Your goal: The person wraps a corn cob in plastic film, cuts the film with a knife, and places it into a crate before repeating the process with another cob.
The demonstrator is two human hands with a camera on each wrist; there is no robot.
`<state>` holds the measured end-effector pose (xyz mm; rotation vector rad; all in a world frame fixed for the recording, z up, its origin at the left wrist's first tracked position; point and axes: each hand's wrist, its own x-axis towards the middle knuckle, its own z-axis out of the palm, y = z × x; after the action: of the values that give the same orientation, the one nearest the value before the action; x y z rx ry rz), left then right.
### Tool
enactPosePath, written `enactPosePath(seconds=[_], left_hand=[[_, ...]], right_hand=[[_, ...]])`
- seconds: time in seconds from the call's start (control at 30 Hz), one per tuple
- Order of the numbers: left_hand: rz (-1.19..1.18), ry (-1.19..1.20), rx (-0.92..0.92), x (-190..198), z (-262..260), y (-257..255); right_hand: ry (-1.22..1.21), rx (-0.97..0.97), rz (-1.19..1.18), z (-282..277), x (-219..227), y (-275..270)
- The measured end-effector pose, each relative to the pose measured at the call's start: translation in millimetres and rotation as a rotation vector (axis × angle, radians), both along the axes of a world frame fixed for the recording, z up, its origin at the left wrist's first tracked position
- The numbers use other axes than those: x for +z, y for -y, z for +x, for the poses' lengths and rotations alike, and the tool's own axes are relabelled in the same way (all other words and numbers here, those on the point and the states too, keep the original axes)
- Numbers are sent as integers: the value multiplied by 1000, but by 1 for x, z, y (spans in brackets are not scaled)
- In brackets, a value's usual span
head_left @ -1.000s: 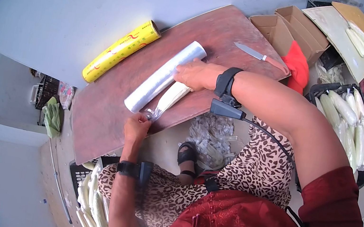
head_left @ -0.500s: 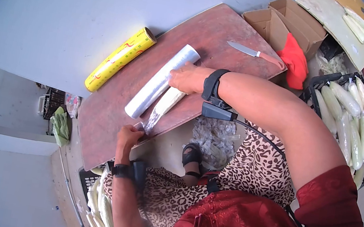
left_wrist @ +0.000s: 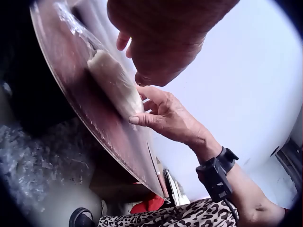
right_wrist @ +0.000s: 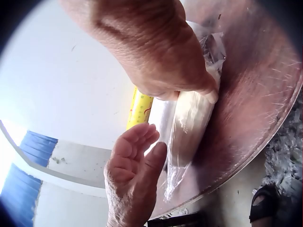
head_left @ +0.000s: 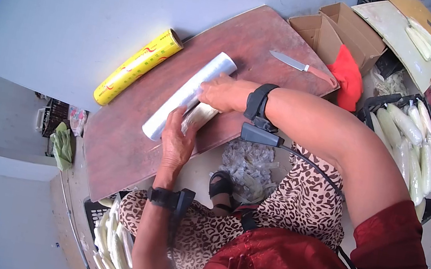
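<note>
A long pale vegetable (right_wrist: 191, 125) in clear plastic film lies along the near side of a clear film roll (head_left: 190, 89) on the reddish-brown table (head_left: 115, 152). My right hand (head_left: 221, 93) grips one end of the vegetable, thumb on its near side and fingers over toward the roll. My left hand (head_left: 176, 142) is at the opposite end, beside the roll. In the right wrist view its fingers are loosely bent, thumb apart, and it holds nothing. A loose crumpled film end (right_wrist: 173, 187) sticks out past the vegetable beside this hand.
A yellow printed roll (head_left: 138, 67) lies behind the film roll. At the table's far right are a knife (head_left: 296, 62), a red cloth (head_left: 348, 80) and cardboard boxes (head_left: 352, 35). Wrapped vegetables (head_left: 407, 146) fill a crate at right; more vegetables (head_left: 114, 246) stand at lower left.
My left hand was pinching the film's end at the table's near edge; it has let go and moved up beside the roll. The right hand keeps its grip on the vegetable.
</note>
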<state>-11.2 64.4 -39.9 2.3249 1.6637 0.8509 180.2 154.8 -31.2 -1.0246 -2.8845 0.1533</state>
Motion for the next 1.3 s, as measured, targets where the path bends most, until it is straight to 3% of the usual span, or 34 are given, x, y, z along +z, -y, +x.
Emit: enactPosePath(seconds=[0.13, 0.23, 0.27, 0.5, 0.7, 0.8, 0.9, 1.2, 1.3], left_hand=[[-154, -7, 0, -13, 20, -7], [-118, -17, 40, -19, 25, -10], [-105, -14, 39, -20, 25, -11], [-48, -62, 78, -29, 23, -14], [-41, -88, 112, -26, 22, -13], [17, -100, 139, -29, 25, -12], [25, -113, 140, -30, 24, -15], [-18, -85, 52, -28, -1, -15], [-23, -81, 32, -26, -1, -11]], right_hand=[[-54, 17, -66, 10, 8, 6], [-166, -16, -85, 15, -6, 2], [-105, -27, -188, 15, -9, -3], [0, -240, -237, 65, 20, -14], [-174, -241, -46, 138, -7, -27], [-144, -475, -133, 161, 9, -10], [-206, -531, 3, 185, 2, -4], [-5, -870, -158, 205, -10, 10], [-29, -766, -12, 218, -34, 9]])
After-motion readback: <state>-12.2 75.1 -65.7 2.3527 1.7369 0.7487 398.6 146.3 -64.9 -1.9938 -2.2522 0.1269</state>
